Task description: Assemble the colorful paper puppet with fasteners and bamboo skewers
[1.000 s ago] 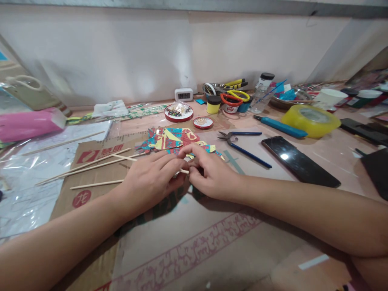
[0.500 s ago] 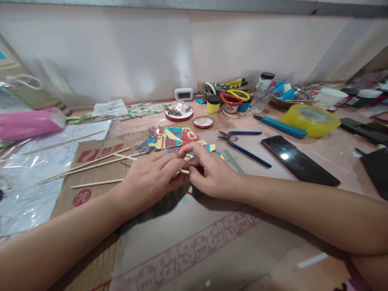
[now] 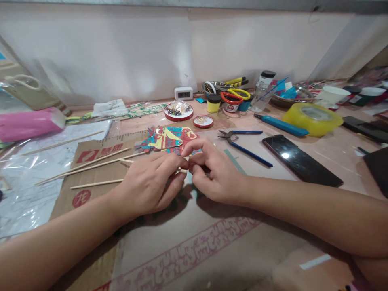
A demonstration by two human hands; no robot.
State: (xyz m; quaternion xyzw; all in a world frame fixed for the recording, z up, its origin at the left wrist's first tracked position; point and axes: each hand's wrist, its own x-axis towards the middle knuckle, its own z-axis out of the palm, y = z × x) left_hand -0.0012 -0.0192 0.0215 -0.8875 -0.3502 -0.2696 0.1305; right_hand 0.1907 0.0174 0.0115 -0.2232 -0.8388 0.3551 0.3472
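My left hand [image 3: 156,182] is closed around a thin wooden stick [image 3: 125,161], whose tip pokes out between thumb and forefinger. Close against that tip, my right hand [image 3: 212,169] has its fingers curled in a pinch; what sits between them is too small or hidden to make out. Just behind both hands lies a flat painted cut-out figure [image 3: 169,137] in red, blue and yellow, with its nearer part covered by my fingers. Several more wooden sticks [image 3: 97,183] rest on the cardboard [image 3: 69,214] left of my left hand.
Blue-handled pliers [image 3: 233,137] lie open beyond my right hand, near a phone [image 3: 300,159]. A blue cutter [image 3: 281,124] and yellow tape roll [image 3: 313,117] are further right. At the back stand a dish of beads [image 3: 178,117], a smaller lid [image 3: 203,121] and a clock [image 3: 183,93].
My right fingers have slid slightly off the stick's tip, and its thumb has opened a little away. My left hand stays around the stick, with its thumb now more visible.
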